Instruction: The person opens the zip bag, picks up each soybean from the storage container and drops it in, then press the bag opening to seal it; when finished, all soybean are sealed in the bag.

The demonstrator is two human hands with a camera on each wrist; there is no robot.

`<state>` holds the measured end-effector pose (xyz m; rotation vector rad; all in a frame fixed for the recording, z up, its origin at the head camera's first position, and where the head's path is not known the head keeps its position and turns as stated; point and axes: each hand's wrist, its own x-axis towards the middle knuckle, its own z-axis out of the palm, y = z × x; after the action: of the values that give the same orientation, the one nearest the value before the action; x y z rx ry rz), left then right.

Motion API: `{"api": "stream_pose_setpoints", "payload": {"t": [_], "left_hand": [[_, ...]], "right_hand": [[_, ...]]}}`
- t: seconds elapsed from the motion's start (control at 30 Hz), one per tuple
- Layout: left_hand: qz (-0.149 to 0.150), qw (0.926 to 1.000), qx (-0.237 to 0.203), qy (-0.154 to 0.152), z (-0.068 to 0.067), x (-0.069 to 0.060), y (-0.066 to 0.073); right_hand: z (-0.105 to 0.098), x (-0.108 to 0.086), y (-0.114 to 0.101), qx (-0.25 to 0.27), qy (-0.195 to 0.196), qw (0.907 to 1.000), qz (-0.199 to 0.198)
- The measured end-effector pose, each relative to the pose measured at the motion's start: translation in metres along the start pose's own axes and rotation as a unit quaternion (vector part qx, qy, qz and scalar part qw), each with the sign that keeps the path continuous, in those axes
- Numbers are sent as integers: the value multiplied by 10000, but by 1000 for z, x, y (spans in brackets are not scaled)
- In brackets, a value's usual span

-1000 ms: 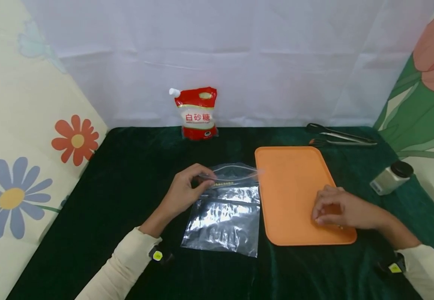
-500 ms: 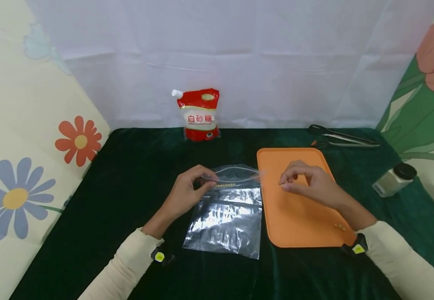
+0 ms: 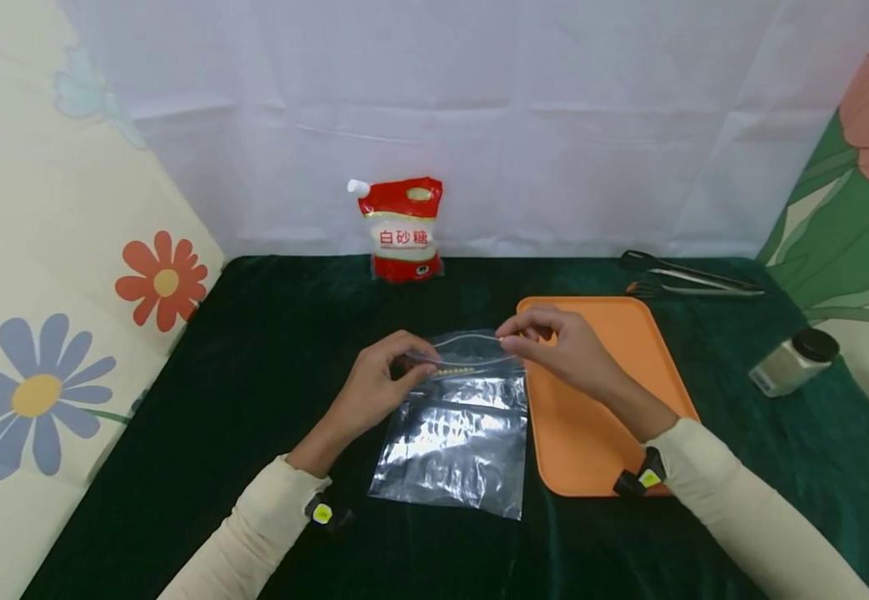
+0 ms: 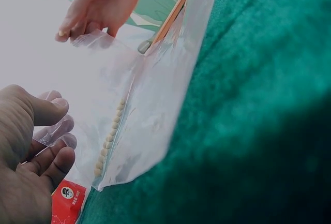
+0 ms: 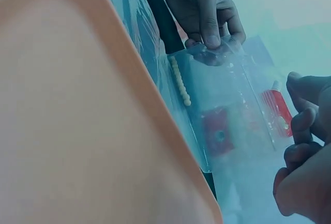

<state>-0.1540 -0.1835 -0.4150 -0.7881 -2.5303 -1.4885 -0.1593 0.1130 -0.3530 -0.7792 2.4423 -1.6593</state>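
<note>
A clear zip-lock bag point(image 3: 449, 454) lies on the dark green cloth with its mouth held up and parted. My left hand point(image 3: 382, 379) pinches the left end of that mouth between thumb and fingers, the plastic showing between them in the left wrist view. Inside the bag, a row of pale yellow soybeans point(image 4: 109, 140) lines a fold below the mouth. At the mouth's right end is my right hand point(image 3: 565, 346), pinching a single small soybean point(image 5: 286, 126) at its fingertips. Whether these fingertips touch the plastic, I cannot tell.
An orange tray point(image 3: 576, 450) lies right of the bag, partly under my right forearm. Behind stands a red-and-white sugar pouch point(image 3: 404, 233). Tongs point(image 3: 692, 273) lie at the back right, and a black-lidded jar point(image 3: 790, 362) lies tilted on the right.
My right hand has risen from the tray's lower right with a soybean and moved left to the bag's mouth. The left hand keeps its grip on the bag.
</note>
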Motion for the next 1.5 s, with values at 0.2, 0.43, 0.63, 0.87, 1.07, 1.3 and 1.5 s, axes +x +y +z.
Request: {"api": "stream_pose_setpoints", "payload": {"t": [0.2,0.43,0.63,0.87,1.07,1.3,1.5], "left_hand": [[-25,10000,24,-22,3,1,0],[-49,10000,63,-30,3,1,1],[-8,10000,34,-35,3,1,-1],[59,10000,27,-11,2,1,-1],[-3,10000,-40,-59,3,1,-2],[47,9999,-71,-57,3,2,-4],[27,10000,-67,-46,3,1,-3]], "right_hand": [[-2,0,5,61,20,10000,-7],[-15,-10,8,-207,328,9992,-24],[-46,-31,34,-891,355,9951,250],[-86,-70,57,-1801,-686,9809,250],[-108,-102,74,-2086,-1483,9666,-131],[-127,-128,81,-2723,-1857,9436,-316],[-131,-135,84,-3038,-1925,9328,-242]]}}
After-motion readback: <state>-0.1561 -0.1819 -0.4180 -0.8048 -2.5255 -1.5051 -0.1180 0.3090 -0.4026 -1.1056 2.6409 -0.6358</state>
